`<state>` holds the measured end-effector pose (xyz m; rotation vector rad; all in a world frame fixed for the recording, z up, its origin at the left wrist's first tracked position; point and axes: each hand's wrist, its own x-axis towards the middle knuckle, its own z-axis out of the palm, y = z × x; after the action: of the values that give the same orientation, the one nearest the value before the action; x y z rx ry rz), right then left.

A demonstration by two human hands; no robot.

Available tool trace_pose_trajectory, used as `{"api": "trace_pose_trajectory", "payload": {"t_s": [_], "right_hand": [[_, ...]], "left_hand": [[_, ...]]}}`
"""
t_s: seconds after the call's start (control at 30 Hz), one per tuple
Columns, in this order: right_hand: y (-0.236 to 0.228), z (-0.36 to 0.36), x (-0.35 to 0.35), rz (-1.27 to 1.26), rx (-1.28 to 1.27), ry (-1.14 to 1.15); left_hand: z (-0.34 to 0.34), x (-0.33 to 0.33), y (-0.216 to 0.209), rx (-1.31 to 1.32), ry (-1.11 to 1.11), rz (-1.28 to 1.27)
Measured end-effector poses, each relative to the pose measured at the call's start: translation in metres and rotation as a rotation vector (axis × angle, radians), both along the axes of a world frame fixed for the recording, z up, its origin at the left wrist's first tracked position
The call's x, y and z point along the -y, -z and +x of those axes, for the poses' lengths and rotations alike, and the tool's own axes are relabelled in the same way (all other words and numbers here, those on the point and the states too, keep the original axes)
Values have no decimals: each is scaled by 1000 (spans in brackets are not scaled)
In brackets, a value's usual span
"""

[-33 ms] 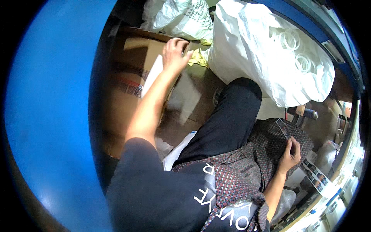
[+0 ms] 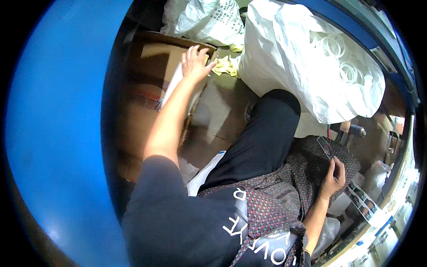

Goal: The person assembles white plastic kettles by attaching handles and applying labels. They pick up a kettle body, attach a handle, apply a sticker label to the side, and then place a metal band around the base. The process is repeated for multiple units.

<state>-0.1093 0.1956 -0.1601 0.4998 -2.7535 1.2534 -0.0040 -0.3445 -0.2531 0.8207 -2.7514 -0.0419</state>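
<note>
My left hand (image 2: 195, 64) is stretched out over the far right part of an open cardboard box (image 2: 133, 133), fingers spread and holding nothing. A white sheet-like piece (image 2: 172, 91) lies in the box beneath that wrist. Over my lap, my right hand (image 2: 334, 178) pinches a small flat strip (image 2: 325, 148) with a dark middle and a pale, clear-looking edge. The strip points up and away from the fingers, above a patterned apron (image 2: 275, 196); its exact kind is unclear.
Crumpled yellow paper (image 2: 226, 66) lies on the floor beside the box. A large white sack (image 2: 280, 58) with clear rings (image 2: 349, 72) stands at the far right, another white bag (image 2: 209, 20) behind the box. A blue surface (image 2: 58, 133) fills the left side.
My left hand has shifted slightly left, further over the box, and its fingers have spread. My right hand and the strip have hardly moved.
</note>
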Motion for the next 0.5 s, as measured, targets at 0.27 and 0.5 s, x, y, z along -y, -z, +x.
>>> {"api": "trace_pose_trajectory", "payload": {"t_s": [0.27,0.5], "right_hand": [[4,-1,10,-46,32,-4],[5,-5,-2,-347,228,89]], "left_hand": [[45,31,54,989,20,220],[90,15,-126,19,-56,-74]]}}
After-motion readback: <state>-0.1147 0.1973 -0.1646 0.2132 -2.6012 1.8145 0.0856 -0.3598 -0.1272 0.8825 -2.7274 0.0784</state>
